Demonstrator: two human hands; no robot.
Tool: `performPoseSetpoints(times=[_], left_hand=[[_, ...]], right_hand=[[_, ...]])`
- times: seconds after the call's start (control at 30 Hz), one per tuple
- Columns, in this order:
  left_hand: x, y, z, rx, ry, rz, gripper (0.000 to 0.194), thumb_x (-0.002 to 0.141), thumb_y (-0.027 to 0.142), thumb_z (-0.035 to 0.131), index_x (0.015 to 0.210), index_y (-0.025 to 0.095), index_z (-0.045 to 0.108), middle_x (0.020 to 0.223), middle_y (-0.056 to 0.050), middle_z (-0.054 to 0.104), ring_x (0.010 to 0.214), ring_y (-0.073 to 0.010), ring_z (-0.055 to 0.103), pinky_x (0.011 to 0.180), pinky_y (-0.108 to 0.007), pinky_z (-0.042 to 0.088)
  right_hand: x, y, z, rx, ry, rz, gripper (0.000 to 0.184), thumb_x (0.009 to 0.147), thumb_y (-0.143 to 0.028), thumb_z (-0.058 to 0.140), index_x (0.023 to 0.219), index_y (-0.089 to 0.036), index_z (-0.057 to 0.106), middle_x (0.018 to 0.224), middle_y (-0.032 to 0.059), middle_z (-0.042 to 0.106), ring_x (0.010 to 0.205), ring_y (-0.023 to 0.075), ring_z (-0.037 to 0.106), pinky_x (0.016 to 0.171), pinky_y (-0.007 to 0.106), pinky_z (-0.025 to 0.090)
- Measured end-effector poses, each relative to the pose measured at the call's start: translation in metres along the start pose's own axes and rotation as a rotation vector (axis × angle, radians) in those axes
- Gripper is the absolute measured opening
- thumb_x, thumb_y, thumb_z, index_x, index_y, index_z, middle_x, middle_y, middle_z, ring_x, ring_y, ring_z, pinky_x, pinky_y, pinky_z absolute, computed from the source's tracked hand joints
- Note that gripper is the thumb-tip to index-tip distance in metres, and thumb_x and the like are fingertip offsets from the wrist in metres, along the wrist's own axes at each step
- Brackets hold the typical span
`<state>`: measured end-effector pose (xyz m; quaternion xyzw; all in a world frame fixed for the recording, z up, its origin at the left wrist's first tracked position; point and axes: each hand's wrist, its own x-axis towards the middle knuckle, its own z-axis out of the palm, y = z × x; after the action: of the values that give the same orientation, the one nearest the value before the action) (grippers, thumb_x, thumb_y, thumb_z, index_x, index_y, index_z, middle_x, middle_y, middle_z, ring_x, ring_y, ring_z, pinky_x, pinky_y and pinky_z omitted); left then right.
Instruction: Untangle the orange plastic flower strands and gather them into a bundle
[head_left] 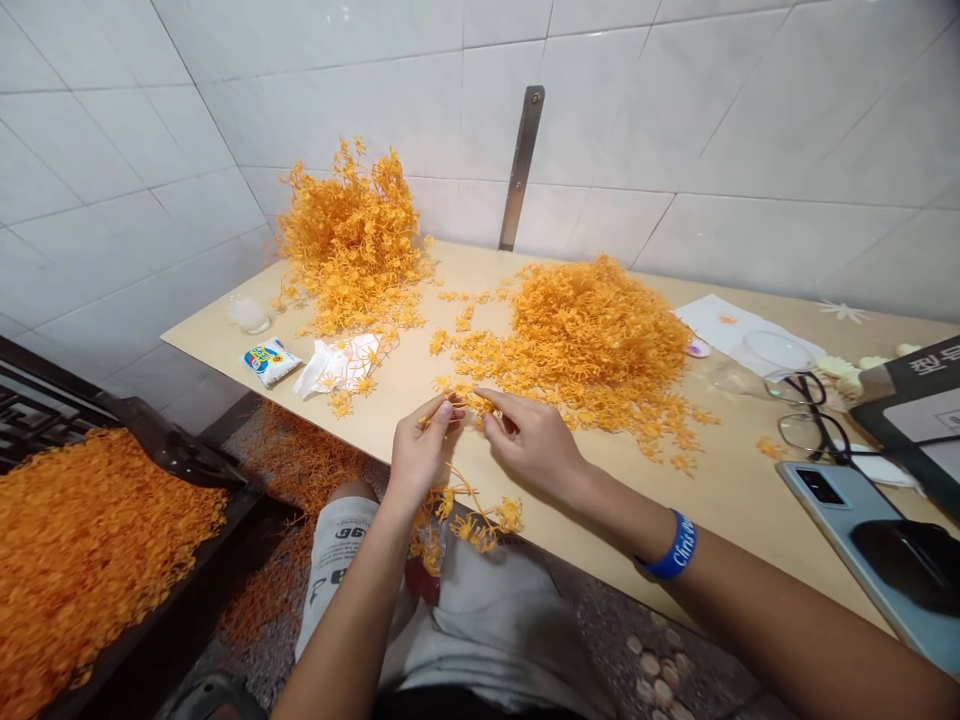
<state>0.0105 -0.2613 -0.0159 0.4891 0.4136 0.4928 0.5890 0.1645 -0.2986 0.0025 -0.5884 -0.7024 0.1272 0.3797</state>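
Observation:
My left hand (420, 447) is over the table's front edge, thumb and fingers pinched on an orange plastic flower sprig (444, 386). Close beside it, my right hand (536, 442) has its index finger and thumb closed at the same small orange pieces; the fingers partly hide what lies between them. Below the hands, a cluster of orange plastic flowers (480, 527) hangs over my lap. Just beyond my right hand spreads a large heap of loose orange plastic flowers (600, 320).
A taller orange pile (352, 240) stands at the back left, near a white-and-blue packet (270, 361) and crumpled tissue (328, 368). At right lie eyeglasses (804, 425), a phone (832, 530) and a dark box (919, 400). A container of orange pieces (97, 560) stands at lower left.

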Motion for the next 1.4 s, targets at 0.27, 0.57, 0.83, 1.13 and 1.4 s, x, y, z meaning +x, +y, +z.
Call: performPoseSetpoints(times=[0.27, 0.57, 0.83, 1.13, 1.4], left_hand=[[0.004, 0.003, -0.005, -0.165, 0.098, -0.063, 0.048, 0.069, 0.054, 0.075, 0.092, 0.012, 0.066, 0.09, -0.011, 0.074, 0.076, -0.0182, 0.069, 0.071, -0.033, 0.057], [0.002, -0.007, -0.013, 0.073, 0.006, 0.046, 0.038, 0.083, 0.048, 0.064, 0.098, 0.014, 0.072, 0.102, -0.01, 0.074, 0.097, -0.0204, 0.066, 0.085, -0.028, 0.05], [-0.004, 0.0, -0.013, 0.036, -0.044, 0.074, 0.044, 0.084, 0.053, 0.062, 0.106, 0.016, 0.073, 0.11, -0.011, 0.073, 0.096, -0.0214, 0.066, 0.086, -0.031, 0.051], [-0.01, 0.008, -0.012, 0.179, -0.262, 0.173, 0.046, 0.088, 0.05, 0.058, 0.118, 0.017, 0.069, 0.086, -0.008, 0.073, 0.091, -0.0229, 0.068, 0.091, -0.033, 0.049], [-0.007, 0.013, -0.015, 0.152, -0.454, 0.126, 0.053, 0.088, 0.047, 0.059, 0.134, 0.019, 0.058, 0.138, -0.013, 0.058, 0.126, -0.0282, 0.055, 0.105, -0.036, 0.044]], right_hand=[[0.004, 0.019, -0.012, -0.062, 0.076, 0.093, 0.042, 0.091, -0.017, 0.04, 0.123, -0.016, 0.067, 0.069, 0.0054, 0.069, 0.064, 0.0196, 0.063, 0.065, 0.031, 0.048], [0.004, 0.026, -0.008, -0.195, 0.26, -0.177, 0.053, 0.085, -0.005, 0.04, 0.135, -0.017, 0.053, 0.142, 0.0145, 0.049, 0.131, 0.0281, 0.048, 0.104, 0.048, 0.046], [-0.001, -0.004, -0.013, 0.107, 0.134, 0.028, 0.03, 0.092, -0.04, 0.052, 0.087, -0.017, 0.071, 0.084, 0.0084, 0.073, 0.073, 0.0198, 0.065, 0.068, 0.033, 0.05], [0.005, -0.023, -0.001, 0.923, -0.495, 0.506, 0.051, 0.074, -0.066, 0.064, 0.075, -0.015, 0.06, 0.051, -0.0006, 0.057, 0.04, 0.0114, 0.054, 0.037, 0.022, 0.042], [0.004, -0.016, 0.007, 0.956, -0.41, 0.281, 0.043, 0.079, -0.059, 0.062, 0.072, -0.018, 0.051, 0.053, -0.0059, 0.043, 0.045, 0.0074, 0.037, 0.043, 0.021, 0.03]])
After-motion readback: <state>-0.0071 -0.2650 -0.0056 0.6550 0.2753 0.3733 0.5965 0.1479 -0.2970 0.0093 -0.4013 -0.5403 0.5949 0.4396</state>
